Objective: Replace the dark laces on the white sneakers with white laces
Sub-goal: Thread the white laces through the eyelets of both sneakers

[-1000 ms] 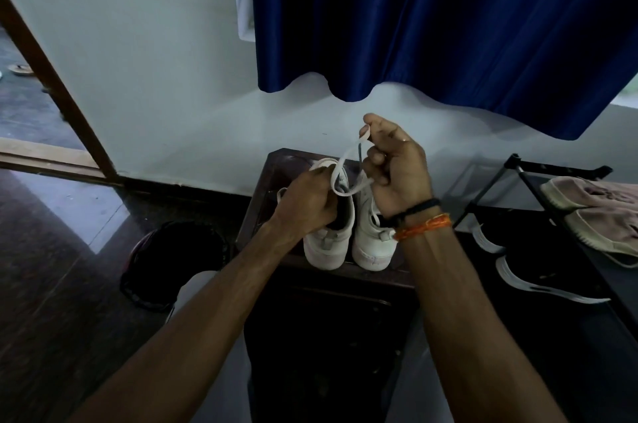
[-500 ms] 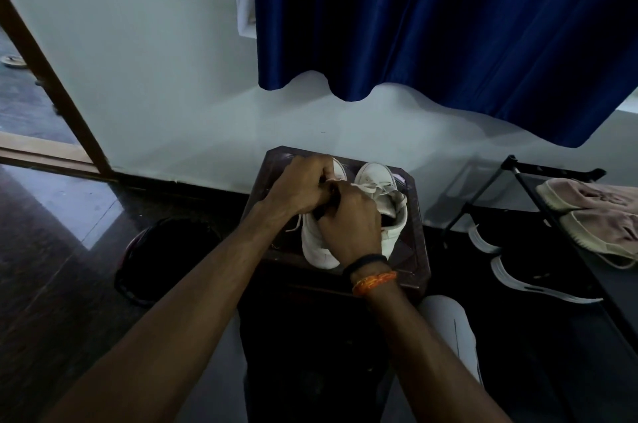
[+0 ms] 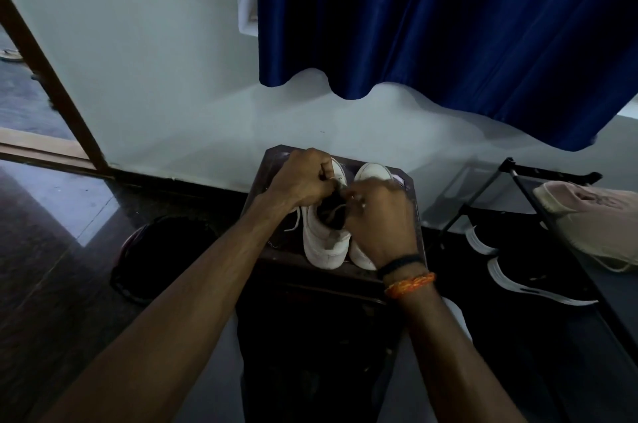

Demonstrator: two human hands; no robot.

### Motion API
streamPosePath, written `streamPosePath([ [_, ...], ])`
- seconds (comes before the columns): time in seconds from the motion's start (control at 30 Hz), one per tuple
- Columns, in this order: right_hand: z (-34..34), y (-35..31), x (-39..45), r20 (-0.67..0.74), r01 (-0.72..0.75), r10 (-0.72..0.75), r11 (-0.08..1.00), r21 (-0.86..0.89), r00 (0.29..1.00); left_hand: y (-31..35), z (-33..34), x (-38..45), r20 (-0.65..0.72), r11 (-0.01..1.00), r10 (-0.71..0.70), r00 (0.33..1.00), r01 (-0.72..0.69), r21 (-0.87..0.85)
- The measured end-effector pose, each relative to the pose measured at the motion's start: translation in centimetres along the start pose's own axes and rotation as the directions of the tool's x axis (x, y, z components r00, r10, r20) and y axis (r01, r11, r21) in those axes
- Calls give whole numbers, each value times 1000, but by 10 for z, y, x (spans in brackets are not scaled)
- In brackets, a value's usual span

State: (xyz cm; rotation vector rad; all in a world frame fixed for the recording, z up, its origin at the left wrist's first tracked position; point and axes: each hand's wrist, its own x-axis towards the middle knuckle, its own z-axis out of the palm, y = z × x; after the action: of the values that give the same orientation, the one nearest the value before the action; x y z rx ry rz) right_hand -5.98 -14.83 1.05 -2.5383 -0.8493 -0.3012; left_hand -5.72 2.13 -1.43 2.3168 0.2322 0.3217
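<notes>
Two white sneakers stand side by side on a dark wooden stool (image 3: 276, 160), heels toward me. Over the left sneaker (image 3: 322, 243), my left hand (image 3: 303, 181) is curled, pinching a white lace (image 3: 333, 212) at the eyelets. My right hand (image 3: 379, 219), blurred, covers much of the right sneaker (image 3: 373, 172) and grips the same lace near the left shoe's opening. A loose white lace end (image 3: 293, 220) trails off the left shoe's left side. No dark lace can be made out.
A dark round object (image 3: 155, 250) lies on the floor left of the stool. To the right stands a black shoe rack (image 3: 518, 177) with black sneakers (image 3: 524, 277) and pink shoes (image 3: 593, 215). Blue curtain (image 3: 448, 25) hangs above; a doorway is at far left.
My right hand, raised a second ago pulling the white lace up, has come down onto the shoes. Both hands now work close together at the left sneaker's eyelets.
</notes>
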Motion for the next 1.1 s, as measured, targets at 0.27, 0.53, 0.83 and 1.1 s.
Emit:
streamPosePath([
  [0.27, -8, 27, 30, 327, -41, 78, 992, -119, 942, 2, 0, 0, -3, 1000, -20, 1000, 20, 18],
  [0.53, -5, 21, 37, 305, 72, -93, 994, 79, 948, 4, -1, 0, 12, 1000, -24, 1000, 24, 9],
  [0.83, -2, 5, 46, 606, 298, -175, 949, -108, 776, 3, -7, -1, 55, 998, -33, 998, 35, -45],
  [1.1, 1, 16, 45, 402, 308, -219, 935, -173, 889, 4, -7, -3, 73, 999, -38, 997, 40, -20],
])
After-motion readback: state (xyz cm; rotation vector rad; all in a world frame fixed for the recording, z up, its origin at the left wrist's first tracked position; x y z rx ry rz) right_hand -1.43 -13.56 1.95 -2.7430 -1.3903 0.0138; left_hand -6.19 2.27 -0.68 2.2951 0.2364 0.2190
